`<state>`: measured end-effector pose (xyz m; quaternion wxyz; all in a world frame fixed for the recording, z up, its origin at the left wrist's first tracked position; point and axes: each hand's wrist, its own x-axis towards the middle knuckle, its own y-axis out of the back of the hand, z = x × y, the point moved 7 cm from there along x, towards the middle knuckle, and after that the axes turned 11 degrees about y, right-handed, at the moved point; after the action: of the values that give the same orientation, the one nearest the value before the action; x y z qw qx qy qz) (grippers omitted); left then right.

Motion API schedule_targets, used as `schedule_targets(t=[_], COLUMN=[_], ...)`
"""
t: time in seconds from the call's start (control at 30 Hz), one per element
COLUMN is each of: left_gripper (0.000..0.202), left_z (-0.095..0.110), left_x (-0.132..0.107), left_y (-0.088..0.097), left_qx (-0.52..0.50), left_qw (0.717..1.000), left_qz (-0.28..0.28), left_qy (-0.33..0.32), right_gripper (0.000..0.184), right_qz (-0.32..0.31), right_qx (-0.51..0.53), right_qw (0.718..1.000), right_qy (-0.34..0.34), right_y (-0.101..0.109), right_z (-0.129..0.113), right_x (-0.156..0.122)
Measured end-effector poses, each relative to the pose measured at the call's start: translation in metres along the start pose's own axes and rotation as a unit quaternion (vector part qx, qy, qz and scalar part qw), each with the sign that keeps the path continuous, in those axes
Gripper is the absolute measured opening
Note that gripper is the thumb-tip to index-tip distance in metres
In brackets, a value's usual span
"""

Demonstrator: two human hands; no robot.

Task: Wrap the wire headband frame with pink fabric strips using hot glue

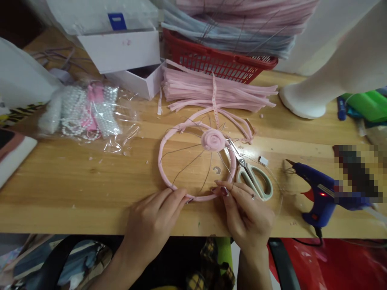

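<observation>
A hoop wrapped in pink fuzzy stem [161, 168] stands near the table's front edge. Over its far right part sits a rolled pink rosette [213, 139], from which thin wires [188, 163] fan out to the hoop. My left hand [157, 215] pinches the hoop's near side. At the near right of the hoop, my right hand [249, 211] has thumb and forefinger closed on a thin wire, though the fingertips partly cover it. Pale-handled scissors [255, 181] lie just beyond my right hand, their blades reaching to the hoop's right side.
A blue glue gun [320, 193] with a lit red light is at the right. Behind the hoop lie a bundle of pink stems [217, 90] and a filled red basket [217, 60]. Bagged pearl strands [87, 110], white boxes [121, 50] and a white stand [305, 98] surround the workspace.
</observation>
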<state>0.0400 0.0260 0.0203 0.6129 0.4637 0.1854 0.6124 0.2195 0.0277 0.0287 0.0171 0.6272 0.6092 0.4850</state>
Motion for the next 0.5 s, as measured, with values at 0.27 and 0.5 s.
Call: schedule_targets(t=[0.27,0.5], left_gripper=[0.01,0.009], left_z=[0.0034,0.0036], left_x=[0.0024,0.0027], left_y=[0.0018,0.0011], left_qx=[0.019,0.023], left_qw=[1.0,1.0], left_qz=[0.01,0.008], left_qy=[-0.01,-0.018], right_gripper=[0.039,0.038], right_qz=[-0.008,-0.007], right_qx=[0.014,0.022], right_qw=[1.0,1.0], right_qy=[0.006,-0.018], right_y=[0.0005,-0.0003], right_z=[-0.0002,0.003], right_x=[-0.0026,-0.0039])
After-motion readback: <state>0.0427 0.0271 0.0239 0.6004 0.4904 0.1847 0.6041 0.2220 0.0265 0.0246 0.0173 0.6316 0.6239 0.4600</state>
